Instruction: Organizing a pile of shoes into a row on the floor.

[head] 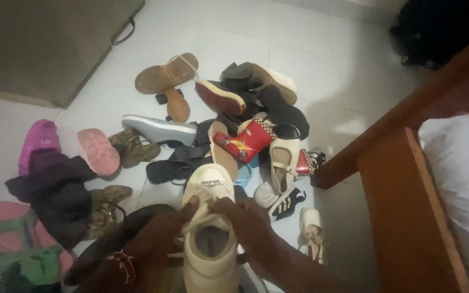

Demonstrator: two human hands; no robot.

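Both hands, left hand (161, 228) and right hand (245, 217), gripped the cream lace-up leather shoe (210, 233) with closed fingers, its toe pointing to twelve o'clock.

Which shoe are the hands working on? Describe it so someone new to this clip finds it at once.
Start at the pile of shoes on the white tiled floor, then drop to the bottom centre. There the left hand and right hand pinch the laces of a cream high-top shoe, the only shoe off the floor.
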